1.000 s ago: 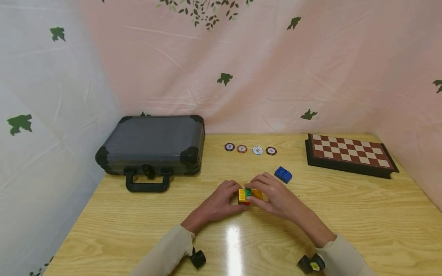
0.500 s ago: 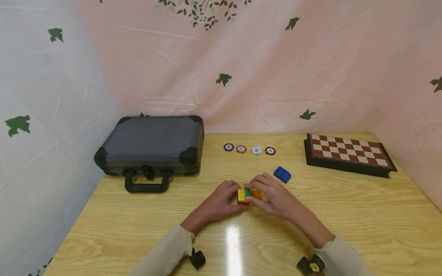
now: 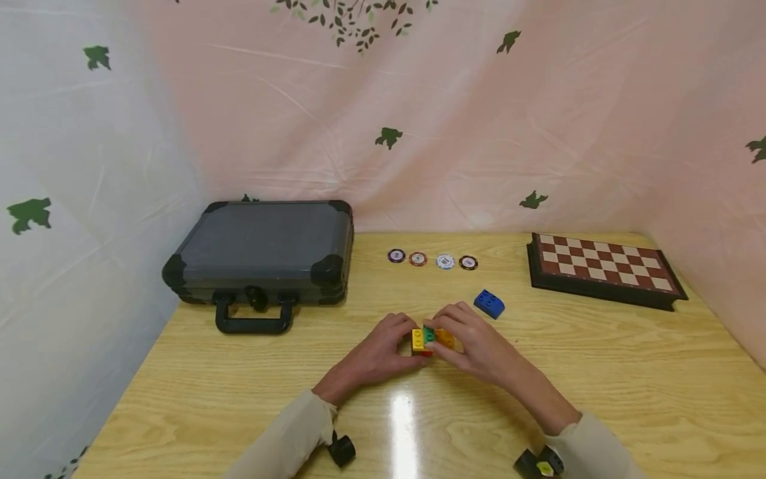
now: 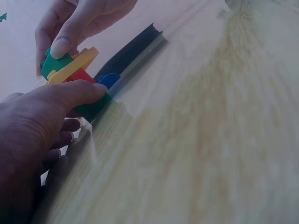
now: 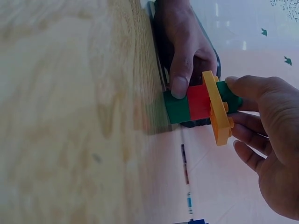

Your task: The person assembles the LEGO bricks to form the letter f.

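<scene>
A stack of toy building bricks stands on the table between both hands. In the right wrist view a green brick [image 5: 176, 107] is at the bottom, then a red brick [image 5: 199, 101], a long yellow plate [image 5: 217, 109] and a smaller green brick [image 5: 230, 96] on top. My left hand [image 3: 380, 352] grips the stack low down, its thumb across the bottom green brick and the red one. With thumb and fingers my right hand [image 3: 473, 340] pinches the top green brick. Fingers partly cover the stack in the head view. A blue brick [image 3: 490, 303] lies apart, beyond the right hand.
At the back left stands a grey case [image 3: 266, 239] with black corners and a handle [image 3: 254, 324]. A row of several poker chips [image 3: 445, 261] lies near the rear edge. A folded chessboard [image 3: 604, 266] is at the back right. Patterned cloth [image 3: 419, 100] hangs behind the table [image 3: 598, 359].
</scene>
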The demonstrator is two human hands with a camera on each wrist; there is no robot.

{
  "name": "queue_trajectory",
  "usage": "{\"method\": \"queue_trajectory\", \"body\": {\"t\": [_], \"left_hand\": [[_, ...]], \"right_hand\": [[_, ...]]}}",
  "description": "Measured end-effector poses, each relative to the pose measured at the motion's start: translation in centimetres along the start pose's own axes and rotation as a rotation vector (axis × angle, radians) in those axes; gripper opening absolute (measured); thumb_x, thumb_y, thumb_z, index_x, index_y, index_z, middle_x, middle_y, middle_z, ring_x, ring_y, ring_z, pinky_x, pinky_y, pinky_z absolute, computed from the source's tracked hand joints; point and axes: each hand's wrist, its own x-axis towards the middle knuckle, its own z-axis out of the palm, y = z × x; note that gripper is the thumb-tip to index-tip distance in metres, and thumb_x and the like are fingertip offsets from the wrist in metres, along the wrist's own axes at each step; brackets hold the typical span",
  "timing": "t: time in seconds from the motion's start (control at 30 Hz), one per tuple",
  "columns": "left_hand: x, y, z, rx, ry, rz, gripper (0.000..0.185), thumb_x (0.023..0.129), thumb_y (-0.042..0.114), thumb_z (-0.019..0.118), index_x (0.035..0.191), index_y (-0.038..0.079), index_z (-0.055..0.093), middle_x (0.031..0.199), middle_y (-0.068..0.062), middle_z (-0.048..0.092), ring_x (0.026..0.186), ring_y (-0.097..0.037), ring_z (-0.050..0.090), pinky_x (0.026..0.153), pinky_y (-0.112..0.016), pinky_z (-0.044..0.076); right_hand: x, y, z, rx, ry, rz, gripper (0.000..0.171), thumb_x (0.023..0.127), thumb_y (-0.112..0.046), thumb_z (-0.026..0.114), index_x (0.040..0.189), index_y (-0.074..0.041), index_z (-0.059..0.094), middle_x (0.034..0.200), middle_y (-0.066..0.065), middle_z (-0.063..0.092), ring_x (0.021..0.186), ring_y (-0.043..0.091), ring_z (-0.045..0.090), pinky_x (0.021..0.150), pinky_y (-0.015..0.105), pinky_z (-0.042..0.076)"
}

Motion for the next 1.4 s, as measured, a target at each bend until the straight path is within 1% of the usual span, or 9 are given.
{"method": "queue_trajectory", "body": {"t": [0.27, 0.53, 0.77, 0.83, 0.97, 1.07, 1.2, 1.3, 1.4], "left_hand": [[0.0, 0.0, 0.0, 0.002, -0.005, -0.005, 0.041, 0.093, 0.037, 0.079, 0.127, 0.017, 0.068, 0.119, 0.004, 0.061, 0.111, -0.014, 0.052, 0.098, -0.035, 0.046], [0.0, -0.1, -0.1, -0.01, -0.012, -0.001, 0.039, 0.094, 0.037, 0.079, 0.125, 0.017, 0.068, 0.12, 0.003, 0.061, 0.112, -0.015, 0.052, 0.099, -0.036, 0.046], [0.0, -0.2, -0.1, -0.007, -0.004, -0.009, 0.039, 0.093, 0.037, 0.08, 0.124, 0.017, 0.069, 0.116, 0.004, 0.061, 0.109, -0.014, 0.052, 0.097, -0.035, 0.046], [0.0, -0.3, -0.1, -0.006, -0.007, -0.008, 0.038, 0.093, 0.036, 0.08, 0.124, 0.016, 0.068, 0.117, 0.004, 0.061, 0.109, -0.014, 0.052, 0.097, -0.035, 0.046], [0.0, -0.3, -0.1, -0.009, -0.01, -0.006, 0.038, 0.093, 0.036, 0.08, 0.123, 0.016, 0.068, 0.118, 0.003, 0.061, 0.11, -0.015, 0.052, 0.098, -0.036, 0.046], [0.0, -0.3, -0.1, -0.012, -0.011, -0.013, 0.038, 0.093, 0.036, 0.08, 0.123, 0.016, 0.068, 0.119, 0.003, 0.06, 0.111, -0.015, 0.052, 0.099, -0.036, 0.045], [0.0, -0.3, -0.1, -0.016, -0.015, -0.03, 0.039, 0.093, 0.037, 0.079, 0.123, 0.015, 0.068, 0.121, 0.002, 0.06, 0.115, -0.016, 0.052, 0.102, -0.037, 0.045], [0.0, -0.1, -0.1, -0.014, -0.023, -0.046, 0.041, 0.093, 0.038, 0.079, 0.124, 0.014, 0.068, 0.123, 0.001, 0.06, 0.116, -0.016, 0.051, 0.103, -0.038, 0.045], [-0.1, -0.1, -0.1, -0.008, -0.027, -0.055, 0.042, 0.093, 0.04, 0.078, 0.124, 0.014, 0.068, 0.123, 0.002, 0.06, 0.115, -0.016, 0.051, 0.103, -0.037, 0.044]], "right_hand": [[-0.1, 0.1, 0.2, -0.004, 0.003, 0.005, 0.031, 0.09, -0.018, 0.083, 0.116, -0.005, 0.074, 0.112, 0.0, 0.066, 0.104, 0.016, 0.056, 0.084, 0.036, 0.055], [-0.3, 0.4, 0.5, 0.002, -0.003, 0.032, 0.036, 0.092, -0.02, 0.081, 0.124, -0.006, 0.071, 0.118, 0.0, 0.067, 0.109, 0.016, 0.056, 0.087, 0.038, 0.055], [-0.5, 0.6, 0.4, 0.007, 0.001, 0.045, 0.04, 0.094, -0.025, 0.079, 0.128, -0.008, 0.069, 0.121, -0.001, 0.067, 0.109, 0.015, 0.057, 0.088, 0.04, 0.055], [-0.5, 0.7, 0.3, 0.008, -0.002, 0.063, 0.039, 0.095, -0.026, 0.077, 0.13, -0.009, 0.069, 0.122, -0.001, 0.067, 0.111, 0.015, 0.057, 0.089, 0.041, 0.055], [-0.7, 0.9, 0.0, 0.015, -0.002, 0.085, 0.035, 0.098, -0.024, 0.075, 0.129, -0.009, 0.069, 0.123, -0.001, 0.067, 0.113, 0.015, 0.056, 0.091, 0.044, 0.054], [-0.7, 1.2, -0.3, 0.011, 0.016, 0.076, 0.032, 0.097, -0.021, 0.075, 0.126, -0.008, 0.07, 0.121, -0.001, 0.067, 0.113, 0.017, 0.057, 0.091, 0.045, 0.054], [-0.9, 2.0, -0.9, -0.017, 0.061, 0.073, 0.03, 0.095, -0.015, 0.076, 0.124, -0.008, 0.07, 0.119, 0.001, 0.068, 0.112, 0.019, 0.058, 0.092, 0.048, 0.053], [-1.4, 3.1, -1.7, -0.042, 0.104, 0.113, 0.032, 0.094, -0.01, 0.077, 0.125, -0.008, 0.069, 0.116, 0.003, 0.068, 0.109, 0.02, 0.058, 0.09, 0.048, 0.053], [-1.8, 4.2, -2.4, -0.074, 0.139, 0.178, 0.033, 0.095, -0.008, 0.075, 0.127, -0.005, 0.068, 0.112, 0.006, 0.069, 0.105, 0.022, 0.058, 0.086, 0.049, 0.053]]}}
